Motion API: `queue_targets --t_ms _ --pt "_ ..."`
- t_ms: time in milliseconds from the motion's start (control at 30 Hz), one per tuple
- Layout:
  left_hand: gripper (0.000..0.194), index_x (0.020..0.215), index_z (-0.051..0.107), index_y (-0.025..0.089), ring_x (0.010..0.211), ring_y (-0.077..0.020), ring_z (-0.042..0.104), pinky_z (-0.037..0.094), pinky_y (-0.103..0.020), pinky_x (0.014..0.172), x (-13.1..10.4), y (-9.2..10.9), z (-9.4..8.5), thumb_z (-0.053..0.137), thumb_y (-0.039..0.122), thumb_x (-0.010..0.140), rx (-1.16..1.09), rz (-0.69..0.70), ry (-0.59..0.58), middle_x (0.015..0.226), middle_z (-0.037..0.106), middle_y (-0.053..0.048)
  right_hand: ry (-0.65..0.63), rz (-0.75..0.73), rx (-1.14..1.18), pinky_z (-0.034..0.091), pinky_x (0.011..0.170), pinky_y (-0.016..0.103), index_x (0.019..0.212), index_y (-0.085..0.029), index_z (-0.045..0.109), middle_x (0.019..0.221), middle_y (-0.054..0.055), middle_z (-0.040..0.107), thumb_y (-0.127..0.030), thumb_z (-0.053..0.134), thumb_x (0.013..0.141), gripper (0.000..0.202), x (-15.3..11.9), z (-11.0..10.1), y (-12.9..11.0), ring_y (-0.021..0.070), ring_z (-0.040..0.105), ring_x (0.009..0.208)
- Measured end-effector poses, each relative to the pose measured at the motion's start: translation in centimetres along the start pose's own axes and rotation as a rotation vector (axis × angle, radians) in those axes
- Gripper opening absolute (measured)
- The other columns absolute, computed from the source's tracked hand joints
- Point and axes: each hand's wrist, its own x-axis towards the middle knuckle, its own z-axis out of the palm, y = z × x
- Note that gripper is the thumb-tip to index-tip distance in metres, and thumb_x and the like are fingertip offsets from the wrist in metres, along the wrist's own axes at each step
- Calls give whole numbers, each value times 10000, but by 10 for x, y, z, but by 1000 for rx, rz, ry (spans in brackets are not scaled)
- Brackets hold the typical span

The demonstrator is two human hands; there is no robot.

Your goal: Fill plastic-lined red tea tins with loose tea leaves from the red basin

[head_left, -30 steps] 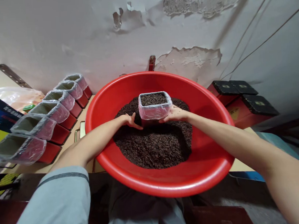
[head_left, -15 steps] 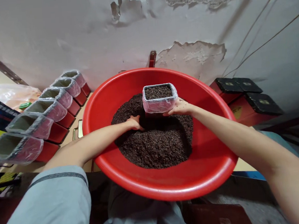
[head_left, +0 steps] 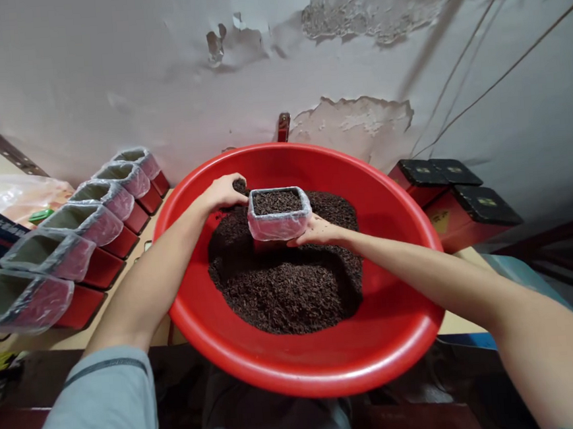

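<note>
A large red basin (head_left: 309,371) holds a heap of dark, loose tea-like leaves (head_left: 293,293). Above the heap, my right hand (head_left: 317,230) grips the right side and underside of a red box lined with clear plastic (head_left: 280,225), nearly full of the same leaves. My left hand (head_left: 228,191) is at the box's upper left corner, its fingers curled round a small clump of dark leaves. Bits of leaf stick to my right hand.
Several red boxes with plastic liners (head_left: 71,221) stand in a row on the table (head_left: 123,280) at the left. Lidded red boxes (head_left: 484,205) are at the right. A peeling wall (head_left: 156,73) rises behind the basin.
My left hand has risen from the heap to beside the box, now with leaves in its fingers. The box and my right hand have shifted left and lower in the view, which has itself moved slightly.
</note>
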Motion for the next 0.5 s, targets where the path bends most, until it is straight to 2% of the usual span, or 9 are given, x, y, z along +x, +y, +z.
queue_targets --t_ms 67,133,200,267,367,433,500 --pt "560 1281 694 235 1116 -251 701 579 -355 1023 -12 10 -12 799 220 731 -7 92 139 1242 730 -62 -23 18 -4 289 1312 503 1408 -130 626 1500 179 603 -594 874 619 949 1 2 0 413 476 1483" --pt "555 1267 698 229 1147 -262 680 556 -394 1067 -23 25 -16 794 189 722 16 194 268 1285 682 -75 -41 36 -1 247 1326 500 1449 -135 596 1546 180 565 -598 867 622 986 2 2 1 416 435 1513" --pt "560 1278 696 225 1176 -262 665 536 -407 1098 -31 42 -14 785 170 727 0 316 307 1336 635 -85 -42 43 -18 235 1329 501 1495 -142 555 1600 177 514 -602 861 628 1028 2 1 2 411 412 1527" --pt "556 1285 699 221 1199 -253 656 523 -395 1112 -35 56 -7 772 148 739 -24 459 231 1364 617 -87 -34 41 -37 242 1324 503 1519 -141 525 1636 178 470 -601 861 623 1062 2 1 3 405 405 1529" --pt "507 1273 730 226 1244 -247 648 499 -382 1135 -37 67 4 718 106 780 4 643 24 1393 646 -89 -37 1 -25 291 1304 499 1506 -128 519 1590 185 513 -627 850 630 1061 2 2 6 394 442 1504" --pt "479 1270 754 244 1299 -246 637 461 -379 1176 -37 68 8 678 96 821 46 714 -72 1434 669 -71 -43 -21 -19 317 1292 498 1472 -125 543 1534 186 566 -656 843 637 1033 3 2 7 394 460 1492" --pt "437 1290 760 274 1420 -261 568 391 -403 1238 -37 67 9 665 145 883 102 728 -106 1519 644 -36 -35 -45 -35 331 1284 500 1428 -133 584 1486 182 608 -673 838 643 986 4 1 6 394 473 1483"
